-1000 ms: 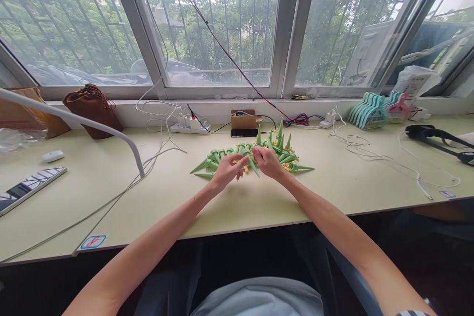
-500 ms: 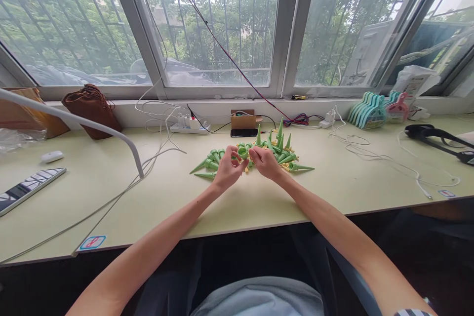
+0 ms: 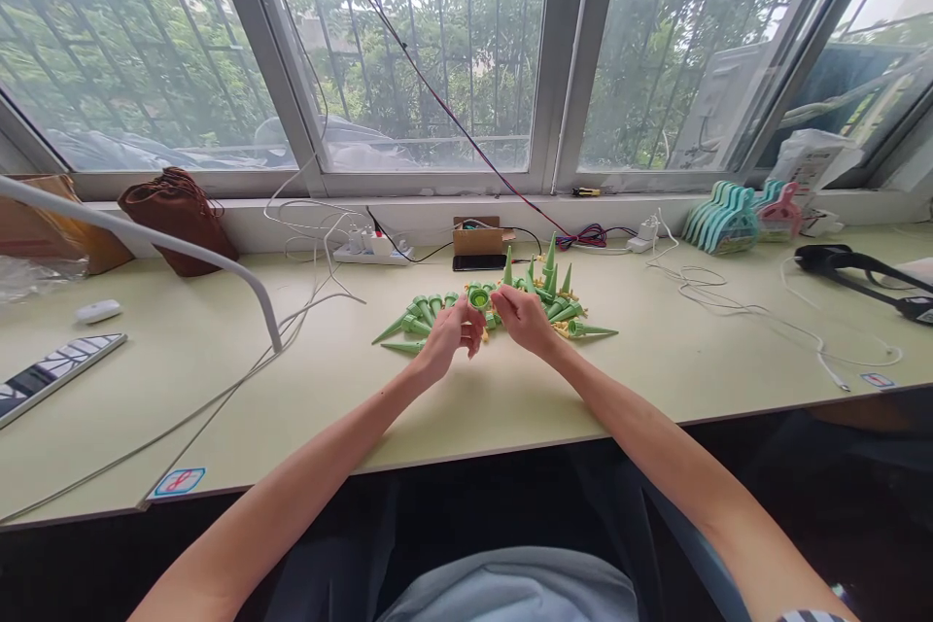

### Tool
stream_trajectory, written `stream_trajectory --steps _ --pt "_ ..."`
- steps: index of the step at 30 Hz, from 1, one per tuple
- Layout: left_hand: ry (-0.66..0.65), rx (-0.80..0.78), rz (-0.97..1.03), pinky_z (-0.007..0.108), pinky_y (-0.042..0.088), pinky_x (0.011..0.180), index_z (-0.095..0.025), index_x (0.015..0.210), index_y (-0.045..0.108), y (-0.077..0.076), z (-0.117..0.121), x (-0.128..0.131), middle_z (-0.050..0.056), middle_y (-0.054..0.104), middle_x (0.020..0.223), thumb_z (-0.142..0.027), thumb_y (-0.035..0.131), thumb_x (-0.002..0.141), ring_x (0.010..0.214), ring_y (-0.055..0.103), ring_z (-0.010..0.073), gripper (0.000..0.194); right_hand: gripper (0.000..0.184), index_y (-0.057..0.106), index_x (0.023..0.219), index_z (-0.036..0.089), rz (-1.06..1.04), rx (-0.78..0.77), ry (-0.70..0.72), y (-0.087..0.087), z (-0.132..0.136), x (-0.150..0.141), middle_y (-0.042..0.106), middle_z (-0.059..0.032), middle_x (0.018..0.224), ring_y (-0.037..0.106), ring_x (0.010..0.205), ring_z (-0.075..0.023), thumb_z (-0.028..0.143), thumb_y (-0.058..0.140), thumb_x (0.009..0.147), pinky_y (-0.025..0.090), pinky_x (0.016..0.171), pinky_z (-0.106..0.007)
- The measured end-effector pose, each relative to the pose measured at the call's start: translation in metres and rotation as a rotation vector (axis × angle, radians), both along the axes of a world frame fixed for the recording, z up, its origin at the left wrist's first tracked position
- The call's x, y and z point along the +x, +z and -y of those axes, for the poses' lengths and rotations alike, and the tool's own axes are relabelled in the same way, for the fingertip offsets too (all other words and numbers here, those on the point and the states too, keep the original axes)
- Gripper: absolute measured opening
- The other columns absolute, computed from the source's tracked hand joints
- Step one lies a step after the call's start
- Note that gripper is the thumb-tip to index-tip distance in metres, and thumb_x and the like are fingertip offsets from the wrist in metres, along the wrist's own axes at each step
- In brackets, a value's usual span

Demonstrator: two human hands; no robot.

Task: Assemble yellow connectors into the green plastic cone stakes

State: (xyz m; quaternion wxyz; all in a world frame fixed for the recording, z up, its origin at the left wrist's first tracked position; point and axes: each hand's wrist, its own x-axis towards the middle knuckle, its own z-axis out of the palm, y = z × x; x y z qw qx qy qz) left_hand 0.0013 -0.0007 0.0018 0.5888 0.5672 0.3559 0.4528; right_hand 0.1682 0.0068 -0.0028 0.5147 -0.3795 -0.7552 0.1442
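Note:
A green plastic watering spike (image 3: 478,298) is between my hands, its round hollow end turned up toward me. My left hand (image 3: 448,338) is closed on its rim, thumb and index finger pinching, the other fingers curled below. Against the right side of that spike, my right hand (image 3: 521,319) has its fingers pressed together; what they pinch is hidden. More green spikes (image 3: 414,319) lie fanned out left of my hands. To the right, several green spikes (image 3: 552,277) stand or lie in a pile, with small yellow parts (image 3: 581,313) among them.
Behind the pile are a black phone (image 3: 477,262), a small cardboard box (image 3: 476,238) and a power strip (image 3: 375,253). White cables (image 3: 710,287) cross the table on both sides. Another phone (image 3: 58,374) lies far left; teal hangers (image 3: 721,219) stand at the back right.
My left hand has shifted its grip, its lower fingers now curled beneath the spike. The spike's open end faces me more directly. My right hand stays nearly where it was.

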Motion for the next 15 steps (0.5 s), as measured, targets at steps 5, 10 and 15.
stream_trajectory --steps 5,10,15 --pt "-0.075 -0.074 -0.024 0.024 0.038 0.039 -0.012 0.065 0.059 -0.0001 -0.0023 -0.0045 0.005 0.056 0.062 -0.066 0.049 0.088 0.044 0.050 0.0107 0.059 0.046 0.040 0.068 0.020 0.010 -0.017 0.065 -0.0034 -0.0020 0.0003 0.041 0.0036 0.058 0.033 0.055 -0.0106 0.052 0.037 0.100 0.031 0.056 -0.025" --pt "-0.074 0.001 -0.033 0.024 0.038 0.040 -0.011 0.070 0.062 0.0009 -0.0003 -0.0065 0.006 0.060 0.066 -0.065 0.053 0.088 0.045 0.050 0.0103 0.057 0.046 0.042 0.069 0.021 -0.003 -0.042 0.036 -0.0062 -0.0046 0.0001 0.046 0.0026 0.058 0.039 0.054 -0.0113 0.054 0.035 0.100 0.034 0.058 -0.026" --pt "-0.092 0.080 -0.070 0.024 0.038 0.040 -0.011 0.073 0.060 0.0006 0.0006 -0.0067 0.008 0.065 0.074 -0.067 0.055 0.086 0.045 0.052 0.0097 0.057 0.048 0.037 0.067 0.022 -0.009 -0.064 0.021 -0.0065 -0.0058 0.0004 0.043 0.0030 0.056 0.039 0.052 -0.0116 0.056 0.032 0.100 0.034 0.056 -0.027"
